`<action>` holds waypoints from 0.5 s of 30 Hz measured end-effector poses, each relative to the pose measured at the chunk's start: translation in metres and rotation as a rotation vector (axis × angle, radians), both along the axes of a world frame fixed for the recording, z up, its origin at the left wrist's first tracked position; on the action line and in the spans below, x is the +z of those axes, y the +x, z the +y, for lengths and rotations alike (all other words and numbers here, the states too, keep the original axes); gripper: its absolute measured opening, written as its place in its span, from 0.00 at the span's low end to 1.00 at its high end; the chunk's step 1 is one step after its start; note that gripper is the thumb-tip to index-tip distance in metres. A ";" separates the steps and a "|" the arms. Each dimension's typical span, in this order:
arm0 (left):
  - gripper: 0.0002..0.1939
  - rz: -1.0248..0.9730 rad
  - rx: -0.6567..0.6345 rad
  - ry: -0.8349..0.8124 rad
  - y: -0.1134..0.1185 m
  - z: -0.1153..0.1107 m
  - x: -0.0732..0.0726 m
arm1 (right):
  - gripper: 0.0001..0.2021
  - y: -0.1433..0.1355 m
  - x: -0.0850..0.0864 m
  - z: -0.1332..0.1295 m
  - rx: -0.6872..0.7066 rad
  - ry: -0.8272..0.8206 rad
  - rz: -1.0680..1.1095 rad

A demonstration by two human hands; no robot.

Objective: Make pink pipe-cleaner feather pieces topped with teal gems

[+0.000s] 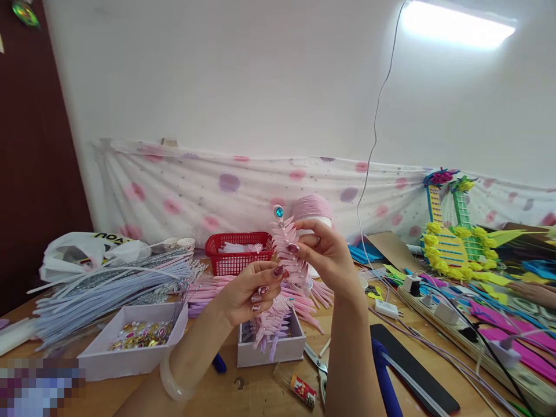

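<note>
In the head view, the right hand (328, 255) pinches the pink ornament (289, 252) between thumb and fingers at its edge, while the left hand (256, 289) is nearly closed, its fingertips gripping lower down. The ornament is upright above the small box (271, 356), blue gem (279, 212) on top. The step looks like adjusting its petals; the next move calls for a light fingertip grip. Behind the small box is a red basket (230, 265); to its right, scissors (322, 368); to its left, a bead box (125, 366).
</note>
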State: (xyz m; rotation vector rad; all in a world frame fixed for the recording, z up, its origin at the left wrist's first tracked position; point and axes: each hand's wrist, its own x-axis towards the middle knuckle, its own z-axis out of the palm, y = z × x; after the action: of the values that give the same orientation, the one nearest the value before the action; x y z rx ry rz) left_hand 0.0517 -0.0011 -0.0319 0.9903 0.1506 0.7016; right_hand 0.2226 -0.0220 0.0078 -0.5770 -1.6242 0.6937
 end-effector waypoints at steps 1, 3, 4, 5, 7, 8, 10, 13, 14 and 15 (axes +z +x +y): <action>0.14 -0.007 0.009 -0.015 0.000 0.000 -0.001 | 0.15 0.000 0.000 0.000 0.001 0.003 0.002; 0.13 -0.023 0.020 -0.067 0.001 0.000 -0.002 | 0.15 0.000 0.000 0.001 -0.003 0.005 0.009; 0.13 -0.031 0.022 -0.094 0.002 0.001 -0.002 | 0.15 0.000 0.000 0.001 -0.005 0.003 0.011; 0.14 -0.038 0.026 -0.119 0.003 0.001 -0.003 | 0.15 -0.001 0.001 0.000 -0.008 0.000 0.015; 0.14 -0.059 0.049 -0.147 0.004 0.001 -0.003 | 0.15 -0.003 0.001 0.000 -0.008 -0.005 0.023; 0.14 -0.072 0.062 -0.154 0.004 0.001 -0.004 | 0.15 -0.004 0.002 -0.001 -0.005 -0.006 0.026; 0.14 -0.097 0.084 -0.166 0.005 0.001 -0.004 | 0.15 -0.007 0.003 -0.002 0.005 -0.007 0.031; 0.14 -0.112 0.089 -0.166 0.005 -0.001 -0.003 | 0.15 -0.009 0.004 -0.004 0.018 -0.004 0.033; 0.14 -0.111 0.085 -0.163 0.005 -0.001 -0.003 | 0.15 -0.010 0.004 -0.005 0.019 -0.001 0.036; 0.14 -0.107 0.081 -0.158 0.005 -0.001 -0.003 | 0.15 -0.009 0.004 -0.005 0.020 0.000 0.037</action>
State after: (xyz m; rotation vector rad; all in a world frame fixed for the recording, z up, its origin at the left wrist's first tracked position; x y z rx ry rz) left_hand 0.0565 -0.0026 -0.0350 0.7972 0.1504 0.8030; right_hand 0.2131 -0.0274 0.0120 -0.5455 -1.5969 0.7150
